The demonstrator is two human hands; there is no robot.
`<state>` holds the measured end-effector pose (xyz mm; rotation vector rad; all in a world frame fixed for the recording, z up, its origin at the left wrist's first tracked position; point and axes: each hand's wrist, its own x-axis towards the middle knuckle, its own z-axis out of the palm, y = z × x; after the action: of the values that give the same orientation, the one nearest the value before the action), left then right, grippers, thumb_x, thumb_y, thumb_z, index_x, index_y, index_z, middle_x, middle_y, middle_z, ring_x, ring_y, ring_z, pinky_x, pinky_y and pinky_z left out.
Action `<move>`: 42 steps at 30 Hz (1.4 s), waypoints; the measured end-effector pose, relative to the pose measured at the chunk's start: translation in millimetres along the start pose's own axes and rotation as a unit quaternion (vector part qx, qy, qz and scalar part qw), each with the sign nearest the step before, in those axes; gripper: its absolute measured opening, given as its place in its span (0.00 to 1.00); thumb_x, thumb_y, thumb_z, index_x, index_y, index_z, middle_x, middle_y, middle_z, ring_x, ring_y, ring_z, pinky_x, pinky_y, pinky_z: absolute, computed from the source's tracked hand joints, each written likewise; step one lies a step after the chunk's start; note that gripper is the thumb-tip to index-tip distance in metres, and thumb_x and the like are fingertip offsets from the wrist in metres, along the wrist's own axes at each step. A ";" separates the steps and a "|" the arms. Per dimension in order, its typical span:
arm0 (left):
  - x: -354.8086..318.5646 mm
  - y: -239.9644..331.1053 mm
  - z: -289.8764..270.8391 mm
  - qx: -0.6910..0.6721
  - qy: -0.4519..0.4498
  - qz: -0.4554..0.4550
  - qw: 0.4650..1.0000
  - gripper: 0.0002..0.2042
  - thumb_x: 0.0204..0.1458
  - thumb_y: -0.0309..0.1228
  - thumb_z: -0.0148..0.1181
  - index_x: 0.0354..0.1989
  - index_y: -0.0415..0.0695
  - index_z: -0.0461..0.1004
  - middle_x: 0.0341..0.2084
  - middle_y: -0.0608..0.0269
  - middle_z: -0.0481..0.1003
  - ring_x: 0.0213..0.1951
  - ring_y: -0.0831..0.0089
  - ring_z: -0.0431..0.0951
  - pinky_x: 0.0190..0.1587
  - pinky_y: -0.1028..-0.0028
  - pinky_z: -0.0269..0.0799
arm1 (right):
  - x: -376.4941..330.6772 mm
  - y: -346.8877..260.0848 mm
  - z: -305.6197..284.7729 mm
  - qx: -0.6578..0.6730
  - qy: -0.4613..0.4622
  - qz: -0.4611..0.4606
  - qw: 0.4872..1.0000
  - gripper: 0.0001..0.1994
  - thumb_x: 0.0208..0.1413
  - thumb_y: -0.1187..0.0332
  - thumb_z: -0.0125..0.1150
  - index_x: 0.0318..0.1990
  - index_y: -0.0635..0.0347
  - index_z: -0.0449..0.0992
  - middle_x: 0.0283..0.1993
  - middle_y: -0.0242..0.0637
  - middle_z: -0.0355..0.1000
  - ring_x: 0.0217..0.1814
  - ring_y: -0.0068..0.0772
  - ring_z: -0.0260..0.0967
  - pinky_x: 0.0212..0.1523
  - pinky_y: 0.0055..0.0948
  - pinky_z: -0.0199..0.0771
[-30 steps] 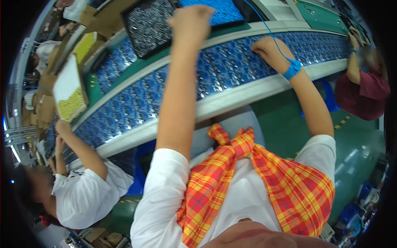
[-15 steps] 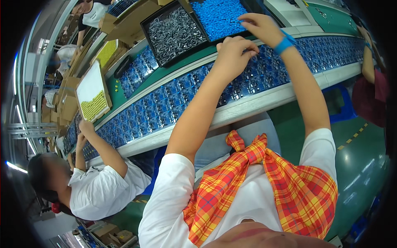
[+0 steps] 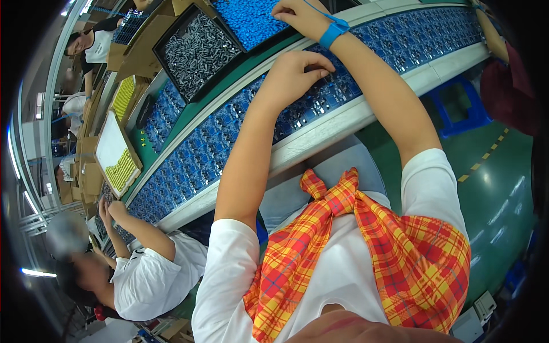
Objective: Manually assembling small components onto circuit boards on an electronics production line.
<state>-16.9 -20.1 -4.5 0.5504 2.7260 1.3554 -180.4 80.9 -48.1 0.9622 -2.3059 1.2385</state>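
My left hand (image 3: 294,78) hovers over a long row of blue circuit boards (image 3: 200,166) on the conveyor line. Its thumb and forefinger come together; whatever lies between them is too small to make out. Farther off, my right hand (image 3: 306,18) reaches to the near edge of a tray of small blue parts (image 3: 249,24), its fingers bent down at the parts. Around the right wrist is a blue wrist strap (image 3: 334,33) with a cord. Beside the blue parts stands a black tray of dark cylindrical parts (image 3: 197,51).
A white tray with yellow-green parts (image 3: 117,151) and cardboard boxes (image 3: 88,171) stand to the left. A co-worker in a white shirt (image 3: 160,268) works at the line there. On the right are a blue stool (image 3: 460,106) and another person's maroon sleeve (image 3: 509,94).
The view has shifted, so the line and trays sit farther left and higher. My right hand has come down to the blue parts with its fingers more bent; my left stays over the boards.
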 end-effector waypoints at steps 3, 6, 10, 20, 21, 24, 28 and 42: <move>3.4 1.9 7.0 0.098 0.022 0.096 0.990 0.09 0.53 0.25 0.66 0.41 0.48 0.86 0.33 0.62 0.83 0.40 0.66 0.79 0.49 0.65 0.70 | -3.2 2.1 -0.1 0.033 0.037 -0.059 0.997 0.07 0.59 0.65 0.62 0.38 0.55 0.82 0.38 0.43 0.79 0.43 0.48 0.76 0.45 0.43 0.76; 3.5 5.0 12.4 0.173 0.039 0.155 0.972 0.11 0.52 0.24 0.65 0.41 0.51 0.86 0.33 0.64 0.83 0.41 0.66 0.78 0.54 0.62 0.66 | 2.3 3.1 -0.4 0.013 0.058 -0.063 0.996 0.06 0.59 0.65 0.63 0.37 0.55 0.82 0.37 0.43 0.78 0.43 0.49 0.75 0.45 0.43 0.76; 4.0 5.2 17.9 0.228 0.049 0.179 0.956 0.12 0.51 0.23 0.65 0.42 0.54 0.86 0.33 0.67 0.83 0.44 0.67 0.76 0.57 0.61 0.60 | 0.9 3.0 -3.1 0.019 0.085 -0.029 0.996 0.06 0.58 0.65 0.64 0.37 0.56 0.81 0.37 0.43 0.78 0.43 0.50 0.75 0.45 0.43 0.76; 8.7 2.7 20.0 0.252 0.016 0.179 0.951 0.13 0.51 0.22 0.64 0.42 0.54 0.87 0.35 0.69 0.84 0.45 0.65 0.74 0.58 0.61 0.59 | 4.0 6.7 -8.7 0.061 0.105 -0.019 0.992 0.07 0.57 0.65 0.66 0.37 0.57 0.82 0.36 0.44 0.78 0.43 0.50 0.76 0.44 0.43 0.76; 8.7 2.9 19.6 0.253 0.015 0.178 0.951 0.13 0.51 0.22 0.64 0.42 0.54 0.87 0.35 0.69 0.84 0.45 0.65 0.74 0.58 0.61 0.59 | 5.1 6.3 -9.3 0.064 0.109 -0.016 0.992 0.06 0.57 0.65 0.66 0.37 0.57 0.82 0.36 0.44 0.78 0.42 0.50 0.76 0.44 0.43 0.76; 8.4 3.2 18.4 0.248 0.019 0.195 0.949 0.14 0.50 0.21 0.63 0.42 0.54 0.87 0.36 0.70 0.84 0.46 0.66 0.74 0.58 0.61 0.60 | 6.7 4.8 -11.0 0.069 0.115 -0.009 0.991 0.06 0.57 0.66 0.66 0.36 0.57 0.82 0.37 0.44 0.78 0.42 0.50 0.76 0.44 0.43 0.76; 8.5 4.7 18.5 0.277 0.020 0.212 0.937 0.16 0.49 0.19 0.62 0.42 0.54 0.87 0.36 0.71 0.84 0.46 0.66 0.73 0.58 0.61 0.60 | 4.4 4.8 -13.5 0.056 0.125 0.001 0.991 0.06 0.56 0.66 0.67 0.36 0.57 0.82 0.37 0.43 0.78 0.42 0.50 0.76 0.44 0.43 0.76; 6.4 10.3 18.6 0.349 0.028 0.256 0.901 0.16 0.49 0.21 0.62 0.43 0.56 0.86 0.37 0.71 0.84 0.51 0.67 0.75 0.58 0.56 0.60 | -6.6 21.1 -54.6 0.470 0.102 0.222 0.848 0.05 0.62 0.73 0.61 0.41 0.61 0.83 0.37 0.35 0.79 0.42 0.22 0.76 0.41 0.26 0.76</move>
<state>-16.2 2.0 -7.2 1.3558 3.2049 0.3491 -191.3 137.0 -34.1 0.4630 -1.7307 2.6409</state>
